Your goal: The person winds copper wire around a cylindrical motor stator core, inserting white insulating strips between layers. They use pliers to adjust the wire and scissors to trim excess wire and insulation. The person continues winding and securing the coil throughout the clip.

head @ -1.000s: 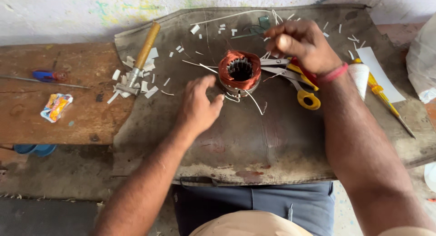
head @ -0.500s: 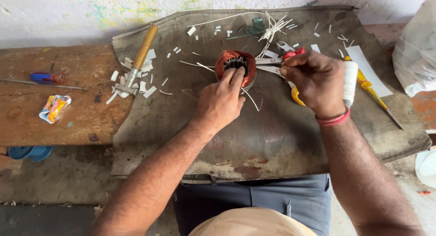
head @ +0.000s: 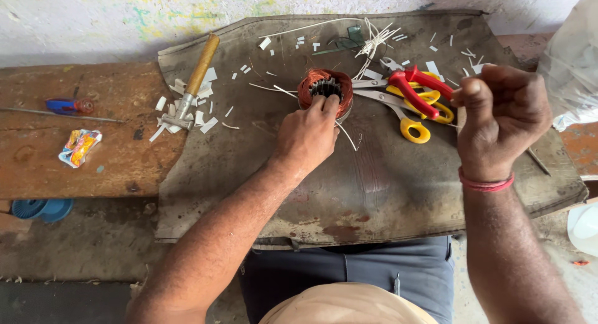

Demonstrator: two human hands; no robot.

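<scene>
The person sits at a worn, dark grey mat (head: 374,193) spread over a brown wooden bench (head: 93,156). Far across the mat, about midway along it, stands a small round motor winding of copper-red wire with a dark toothed core (head: 325,91). The left hand (head: 306,137) lies against its near side, fingers curled loosely with the tips touching the copper rim; it steadies the coil rather than wrapping around it.

The right hand (head: 501,121) is raised above the right part of the mat, closed into a loose fist with thumb and forefinger pinched together. Whatever is pinched is too small for me to make out. A red thread band (head: 484,184) circles that wrist.

Just right of the winding, between the two hands, lie a pair of scissors with yellow handles (head: 414,121) and a pair of red-handled pliers (head: 420,90), overlapping each other. Thin white strips (head: 374,40) are bunched at the far edge beyond the coil, and short white paper scraps (head: 199,115) are scattered to the left around a metal tool with a yellowish wooden handle (head: 199,75) lying at an angle.

Further left on the bare bench rest a blue and red screwdriver (head: 65,106) and a small crumpled colourful wrapper (head: 80,146). A clear plastic bag (head: 570,62) sits at the far right.
</scene>
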